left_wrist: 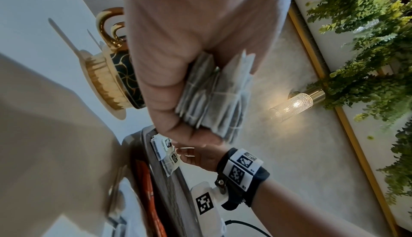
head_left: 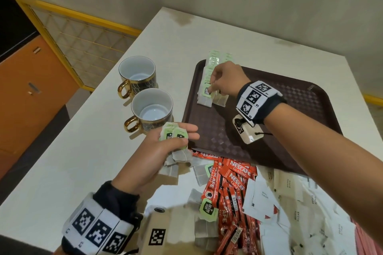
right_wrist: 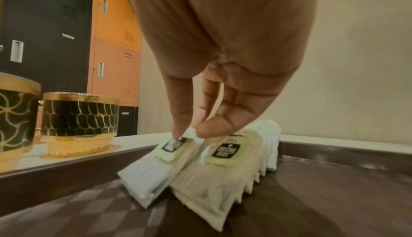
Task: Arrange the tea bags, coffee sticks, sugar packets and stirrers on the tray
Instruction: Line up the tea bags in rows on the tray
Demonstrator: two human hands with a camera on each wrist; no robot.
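My right hand [head_left: 224, 77] reached into the upper left part of the tray [head_left: 300, 97], its thumb [right_wrist: 178, 117] and a fingertip drawn close together, tips resting on the green tag [right_wrist: 172, 146] of the front bag in the left row of tea bags [head_left: 208, 80]. In the right wrist view that tag lay directly under the thumb tip; whether the fingers actually pinched it I could not tell. Two overlapping rows ran away from the fingers toward the tray's far left corner; the second row [right_wrist: 223, 173] sat just beside the first, and I could not count the bags in either.

My left hand [head_left: 163, 151], lower centre of the head view, was curled round a bunch of tea bags [left_wrist: 216, 96], at least two green tags [head_left: 175, 133] fanned above the thumb.

Below the tray, in the lower right of the frame, lay loose tea bags, a heap of red coffee sticks [head_left: 234, 184] and white sugar packets [head_left: 290, 198], too many to count. Two mugs [head_left: 152, 109] stood left of the tray on the table [head_left: 62, 172].
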